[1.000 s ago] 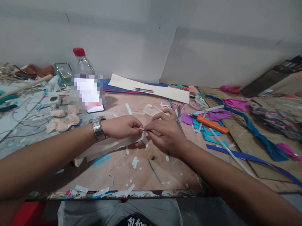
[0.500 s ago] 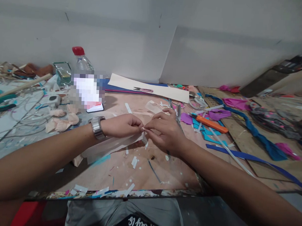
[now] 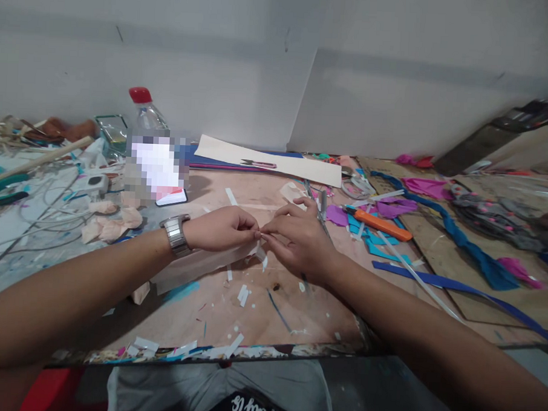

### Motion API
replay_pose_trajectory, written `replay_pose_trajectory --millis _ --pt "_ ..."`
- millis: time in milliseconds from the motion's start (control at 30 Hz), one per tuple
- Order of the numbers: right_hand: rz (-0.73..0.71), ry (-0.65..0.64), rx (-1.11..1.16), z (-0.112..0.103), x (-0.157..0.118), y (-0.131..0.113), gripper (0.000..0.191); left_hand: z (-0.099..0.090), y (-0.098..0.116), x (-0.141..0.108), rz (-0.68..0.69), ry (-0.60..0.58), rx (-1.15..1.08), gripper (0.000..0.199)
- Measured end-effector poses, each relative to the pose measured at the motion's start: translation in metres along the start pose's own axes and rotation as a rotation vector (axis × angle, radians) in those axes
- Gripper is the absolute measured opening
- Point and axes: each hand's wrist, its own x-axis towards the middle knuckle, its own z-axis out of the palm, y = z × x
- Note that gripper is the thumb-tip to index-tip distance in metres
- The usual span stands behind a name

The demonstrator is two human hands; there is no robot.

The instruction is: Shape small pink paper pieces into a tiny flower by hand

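Behind the worktop [image 3: 317, 316]: a grey-white wall [image 3: 194, 56], with a panel edge slanting down it.
Worktop surface: pinkish-brown, flecked with paint, with scraps gathered along the front edge.
Brown board [image 3: 439, 261]: flat at the right, with a crumpled blue strip [image 3: 458, 238] lying across it.
Cream strip [image 3: 303, 169]: laid across the back, over darker blue sheets [image 3: 189, 156], well apart from both hands.
Left hand [image 3: 223, 229]: thumb and forefinger pressed together, pinching the narrow end of the pale sheet.
Right hand [image 3: 304, 243]: thumb and forefinger pinching that same end, their tips meeting the left ones; the other fingers are bent, one raised. The exact bit between the tips is too small to make out.
Pale sheet [image 3: 199, 266]: thin and soft-looking, running from the pinch beneath the left hand and wrist, over the worktop's middle.
Step in hand: fine fingertip work on the sheet's gathered end, by the look of it a twist or a tuck.
Next move: calls, in judgement, for a light, close grip with both hands, since material this thin could tear or slip loose.
Bottle [image 3: 147, 116]: red-capped, at the back left, behind a lit phone [image 3: 171, 197]; pixelation hides where they meet.
Orange cutter [image 3: 382, 225]: to the right of the right hand, among purple and turquoise pieces.
Small snips [image 3: 260, 164]: resting on the cream strip.
White scraps [image 3: 243, 295]: scattered in front of the hands.
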Motion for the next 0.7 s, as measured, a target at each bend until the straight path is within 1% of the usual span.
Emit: replay_pose_trajectory --millis 167,267,367,533,700 --pt "0.019 0.018 -0.01 0.002 -0.001 0.0 0.013 0.004 0.005 -0.002 0.023 0.066 0.145 0.04" --pt "0.03 0.006 -0.022 0.003 -0.001 0.0 0.01 0.01 0.008 -0.002 0.039 0.136 0.289 0.038" --pt "0.031 0.007 -0.024 0.003 -0.002 0.0 0.008 0.014 0.01 -0.003 0.061 0.183 0.443 0.036" --pt "0.051 -0.02 0.007 0.0 -0.001 -0.003 0.009 0.014 0.011 -0.004 0.11 0.178 0.589 0.037" --pt "0.074 -0.114 0.03 -0.003 0.001 -0.006 0.011 0.014 0.013 -0.004 0.159 0.135 0.62 0.033"
